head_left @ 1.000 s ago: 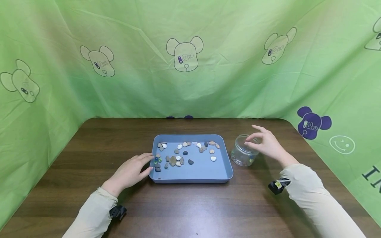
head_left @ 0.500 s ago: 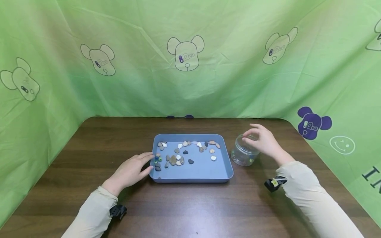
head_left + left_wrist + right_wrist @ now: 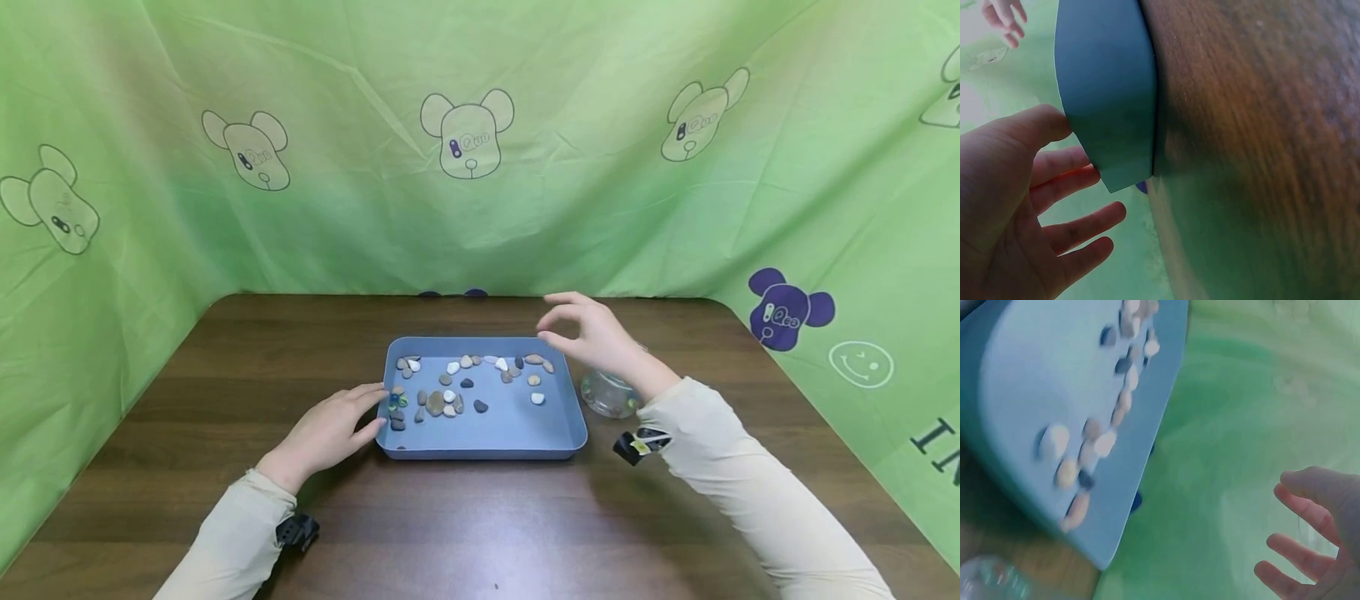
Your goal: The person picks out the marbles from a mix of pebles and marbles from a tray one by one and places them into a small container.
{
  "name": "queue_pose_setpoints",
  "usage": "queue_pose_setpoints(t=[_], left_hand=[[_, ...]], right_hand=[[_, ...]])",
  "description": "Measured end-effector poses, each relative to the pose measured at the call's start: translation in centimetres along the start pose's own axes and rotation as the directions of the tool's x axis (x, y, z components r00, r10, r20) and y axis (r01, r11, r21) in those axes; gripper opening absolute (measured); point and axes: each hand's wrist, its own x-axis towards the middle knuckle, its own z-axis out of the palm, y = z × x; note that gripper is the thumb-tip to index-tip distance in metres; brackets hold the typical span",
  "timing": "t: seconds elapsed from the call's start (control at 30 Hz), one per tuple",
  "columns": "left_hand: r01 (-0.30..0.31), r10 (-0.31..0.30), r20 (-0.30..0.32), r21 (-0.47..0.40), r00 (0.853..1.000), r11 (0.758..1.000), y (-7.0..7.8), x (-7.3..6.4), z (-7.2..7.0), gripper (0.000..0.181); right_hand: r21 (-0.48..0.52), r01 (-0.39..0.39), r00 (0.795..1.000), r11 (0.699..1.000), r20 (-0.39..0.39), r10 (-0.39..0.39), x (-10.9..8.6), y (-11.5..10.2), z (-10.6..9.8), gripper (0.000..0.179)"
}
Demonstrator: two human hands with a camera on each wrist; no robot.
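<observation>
A shallow blue tray (image 3: pixel 517 433) stands on the table with several pebbles (image 3: pixel 435 405) in white, grey and tan spread inside. Near its left wall lie a few green and blue glass marbles (image 3: pixel 397 402). My left hand (image 3: pixel 326 429) rests at the tray's left edge, and in the left wrist view the thumb and fingertips (image 3: pixel 1088 175) touch the rim. Over the tray's far right corner hovers my right hand (image 3: pixel 596 337), fingers loosely bent. Nothing shows between its thumb and fingertips (image 3: pixel 1291 481). Right of the tray sits a clear jar (image 3: pixel 609 398), its top partly hidden by the right hand.
The tray and jar share a dark wooden table (image 3: pixel 450 525). Green printed cloth (image 3: pixel 360 225) hangs behind and along both sides. A few small greenish things show low in the jar. Each wrist carries a small black camera (image 3: pixel 297 532).
My right hand has moved left, from over the jar's mouth to above the tray's far right corner. The left hand, tray and pebbles have stayed put.
</observation>
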Motion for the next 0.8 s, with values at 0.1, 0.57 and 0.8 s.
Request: queue_pose_setpoints(t=[0.1,0.57,0.8], left_hand=[[0.008,-0.008,0.008,-0.004,1.0,1.0,0.0,0.0,0.0,0.046],[0.0,0.0,0.002,0.005,1.0,1.0,0.2,0.0,0.0,0.045],[-0.002,0.003,-0.006,0.011,1.0,1.0,0.2,-0.1,-0.1,0.043]], right_hand=[[0.014,0.034,0.999,0.999,0.03,-0.034,0.7,-1.4,0.7,0.01],[0.064,0.209,0.963,0.976,0.157,-0.217,3.9,-4.7,4.5,0.006],[0.089,0.246,0.932,0.965,0.25,-0.261,5.4,-5.3,6.2,0.008]])
